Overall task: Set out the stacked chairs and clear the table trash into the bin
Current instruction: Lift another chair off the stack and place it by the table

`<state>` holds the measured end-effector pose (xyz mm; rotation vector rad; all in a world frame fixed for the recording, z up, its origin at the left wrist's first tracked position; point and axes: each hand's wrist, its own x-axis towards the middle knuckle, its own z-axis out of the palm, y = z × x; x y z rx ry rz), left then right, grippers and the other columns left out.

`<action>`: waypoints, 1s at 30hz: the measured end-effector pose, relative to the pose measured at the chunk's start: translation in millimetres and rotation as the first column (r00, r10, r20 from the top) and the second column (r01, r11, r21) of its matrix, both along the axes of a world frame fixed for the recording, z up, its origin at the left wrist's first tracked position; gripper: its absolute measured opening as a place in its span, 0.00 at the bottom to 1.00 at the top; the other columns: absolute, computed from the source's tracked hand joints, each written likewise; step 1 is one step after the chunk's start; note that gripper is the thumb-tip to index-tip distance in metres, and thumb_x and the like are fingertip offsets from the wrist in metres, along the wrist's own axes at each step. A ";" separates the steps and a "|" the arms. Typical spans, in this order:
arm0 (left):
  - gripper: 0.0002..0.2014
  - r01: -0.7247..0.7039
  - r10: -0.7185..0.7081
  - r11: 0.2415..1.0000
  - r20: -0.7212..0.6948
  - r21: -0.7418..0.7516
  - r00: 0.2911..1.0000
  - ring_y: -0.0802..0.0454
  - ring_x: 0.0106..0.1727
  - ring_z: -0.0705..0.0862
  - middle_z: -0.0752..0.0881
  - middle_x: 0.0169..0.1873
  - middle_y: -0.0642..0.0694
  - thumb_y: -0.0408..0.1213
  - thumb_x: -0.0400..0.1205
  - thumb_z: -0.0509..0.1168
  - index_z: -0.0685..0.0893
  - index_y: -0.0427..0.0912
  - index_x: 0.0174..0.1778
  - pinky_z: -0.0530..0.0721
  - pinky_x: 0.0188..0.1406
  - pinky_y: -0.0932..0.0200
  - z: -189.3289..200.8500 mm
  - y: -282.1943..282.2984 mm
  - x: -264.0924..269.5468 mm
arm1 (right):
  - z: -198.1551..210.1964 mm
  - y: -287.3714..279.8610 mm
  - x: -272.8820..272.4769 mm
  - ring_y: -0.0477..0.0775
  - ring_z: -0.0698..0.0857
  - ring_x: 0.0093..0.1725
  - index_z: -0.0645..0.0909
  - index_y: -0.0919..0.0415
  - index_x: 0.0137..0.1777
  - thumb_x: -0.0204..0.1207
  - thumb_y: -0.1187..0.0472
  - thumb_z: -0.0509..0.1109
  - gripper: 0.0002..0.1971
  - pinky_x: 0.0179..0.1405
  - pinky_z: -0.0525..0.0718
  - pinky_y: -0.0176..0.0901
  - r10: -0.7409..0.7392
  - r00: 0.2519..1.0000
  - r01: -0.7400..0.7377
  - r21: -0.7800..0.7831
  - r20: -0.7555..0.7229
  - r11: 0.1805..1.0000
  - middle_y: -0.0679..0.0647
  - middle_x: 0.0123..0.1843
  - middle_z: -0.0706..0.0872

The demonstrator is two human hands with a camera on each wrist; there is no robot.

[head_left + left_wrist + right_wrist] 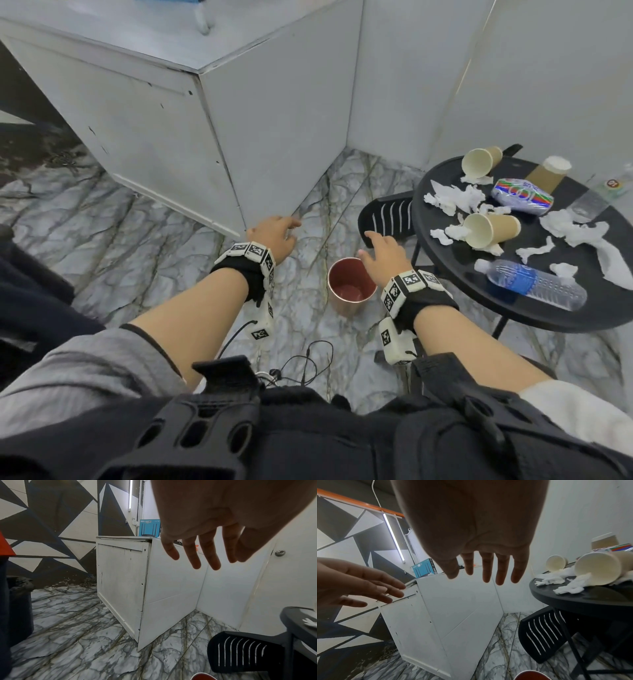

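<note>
A round black table [445, 192] at the right carries trash: tipped paper cups [489, 228], crumpled tissues [455, 197], a colourful wrapper [522, 197] and a plastic water bottle [534, 284]. A black slatted chair [388, 219] sits tucked under the table's left edge. A small red bin [349, 286] stands on the floor between my hands. My left hand [274, 236] hovers empty with fingers spread, left of the bin. My right hand [383, 253] is also empty and spread, above the bin, its fingers pointing toward the chair back.
A white cabinet [171, 113] fills the left and centre, its corner just beyond my left hand. White wall panels [513, 85] stand behind the table. Marble floor [137, 222] lies open at the left. A dark bin with a black bag [18, 601] stands far left. Cables [308, 359] trail near my waist.
</note>
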<state>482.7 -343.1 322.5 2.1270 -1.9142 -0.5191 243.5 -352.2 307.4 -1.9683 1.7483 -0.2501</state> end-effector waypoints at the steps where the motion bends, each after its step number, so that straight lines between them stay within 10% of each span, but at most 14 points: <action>1: 0.17 -0.016 0.016 1.000 0.001 -0.004 1.000 0.45 0.67 0.78 0.80 0.65 0.48 0.42 0.81 0.59 0.77 0.54 0.67 0.72 0.69 0.39 -0.7 -13.1 2.2 | -1.8 -14.8 4.7 0.68 0.71 0.71 0.63 0.51 0.78 0.82 0.49 0.59 0.25 0.67 0.73 0.65 0.000 1.000 0.000 0.000 0.004 1.000 0.61 0.74 0.71; 16: 0.18 -0.038 0.037 0.999 0.033 0.024 0.999 0.46 0.70 0.75 0.78 0.68 0.50 0.41 0.83 0.58 0.75 0.53 0.70 0.70 0.71 0.42 9.6 -239.4 44.1 | -2.8 -270.0 65.7 0.67 0.73 0.72 0.66 0.59 0.77 0.83 0.53 0.59 0.24 0.70 0.72 0.55 0.088 0.996 -0.090 0.077 0.028 0.993 0.67 0.74 0.72; 30: 0.20 0.253 -0.258 0.966 0.163 0.050 0.952 0.44 0.69 0.75 0.78 0.68 0.48 0.37 0.82 0.57 0.73 0.53 0.72 0.69 0.67 0.43 -4.2 -486.2 107.4 | -22.3 -481.6 139.8 0.64 0.75 0.70 0.68 0.60 0.76 0.82 0.54 0.60 0.23 0.67 0.73 0.52 -0.275 0.951 0.266 0.082 0.141 0.961 0.65 0.71 0.75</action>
